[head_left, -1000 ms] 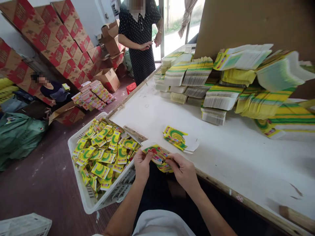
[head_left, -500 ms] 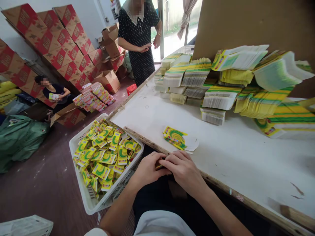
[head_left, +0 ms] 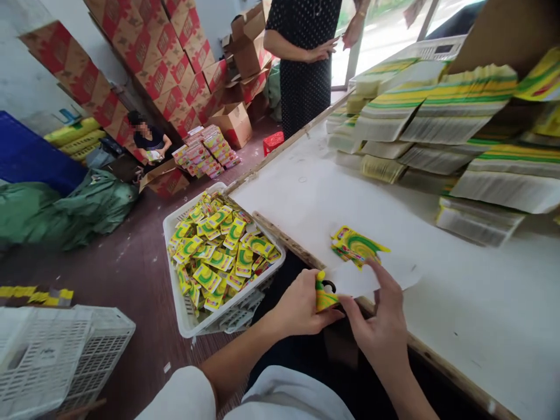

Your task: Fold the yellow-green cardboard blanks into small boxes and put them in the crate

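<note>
Now the hands had parted around a small yellow-green carton [head_left: 324, 300], its white flap [head_left: 353, 280] in view, so it looked only part-shaped

Left hand [head_left: 297, 303] clamped on the carton at the table [head_left: 280, 192] edge, a dark gap showing in its end; right hand [head_left: 387, 318] half open, thumb and forefinger apart beside the flap, though whether they touched it could not be told; flat cartons [head_left: 356, 244] lay just beyond, and a filled basket [head_left: 177, 306] stood to the left
</note>
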Tool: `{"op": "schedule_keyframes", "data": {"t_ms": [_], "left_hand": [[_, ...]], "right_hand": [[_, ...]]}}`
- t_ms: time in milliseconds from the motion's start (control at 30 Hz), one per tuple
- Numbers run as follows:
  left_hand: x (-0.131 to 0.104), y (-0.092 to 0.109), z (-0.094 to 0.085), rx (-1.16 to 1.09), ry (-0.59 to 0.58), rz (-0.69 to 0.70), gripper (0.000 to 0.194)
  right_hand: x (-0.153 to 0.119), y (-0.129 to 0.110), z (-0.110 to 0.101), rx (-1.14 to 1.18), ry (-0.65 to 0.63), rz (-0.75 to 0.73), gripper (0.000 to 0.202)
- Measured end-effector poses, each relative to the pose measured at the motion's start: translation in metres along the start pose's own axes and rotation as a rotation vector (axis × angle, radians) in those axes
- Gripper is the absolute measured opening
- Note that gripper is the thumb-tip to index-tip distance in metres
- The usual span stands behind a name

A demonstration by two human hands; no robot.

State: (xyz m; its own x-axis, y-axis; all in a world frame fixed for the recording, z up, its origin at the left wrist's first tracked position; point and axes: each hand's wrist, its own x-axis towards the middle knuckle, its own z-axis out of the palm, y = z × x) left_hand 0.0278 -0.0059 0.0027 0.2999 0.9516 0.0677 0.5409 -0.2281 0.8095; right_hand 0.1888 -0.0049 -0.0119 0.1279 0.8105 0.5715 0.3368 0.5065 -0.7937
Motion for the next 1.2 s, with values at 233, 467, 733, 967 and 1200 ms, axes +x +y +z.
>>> {"op": "schedule_keyframes", "data": {"t_ms": [233, 467, 733, 967, 1200], "left_hand": [[-0.004, -0.003, 0.003, 0.014, -0.029, 0.049, 0.090], [-0.009, -0.007, -0.002, 0.007, 0.026, 0.175, 0.098], [-0.011, -0.014, 0.008, 0.086, 0.146, 0.301, 0.078], [-0.010, -0.014, 0.011, 0.089, 0.161, 0.397, 0.075], [-0.007, -0.013, 0.006, 0.132, 0.040, 0.240, 0.065]], "right_hand": [[-0.006, 0.000, 0.011, 0.661, 0.025, 0.759, 0.113], [-0.009, -0.002, 0.016, 0.904, 0.011, 0.949, 0.119], [-0.010, -0.021, 0.015, 0.939, 0.028, 0.821, 0.101], [-0.010, -0.021, 0.012, 0.930, -0.288, 0.810, 0.063], [-0.015, 0.000, 0.015, 0.616, -0.402, 0.566, 0.069]]}}
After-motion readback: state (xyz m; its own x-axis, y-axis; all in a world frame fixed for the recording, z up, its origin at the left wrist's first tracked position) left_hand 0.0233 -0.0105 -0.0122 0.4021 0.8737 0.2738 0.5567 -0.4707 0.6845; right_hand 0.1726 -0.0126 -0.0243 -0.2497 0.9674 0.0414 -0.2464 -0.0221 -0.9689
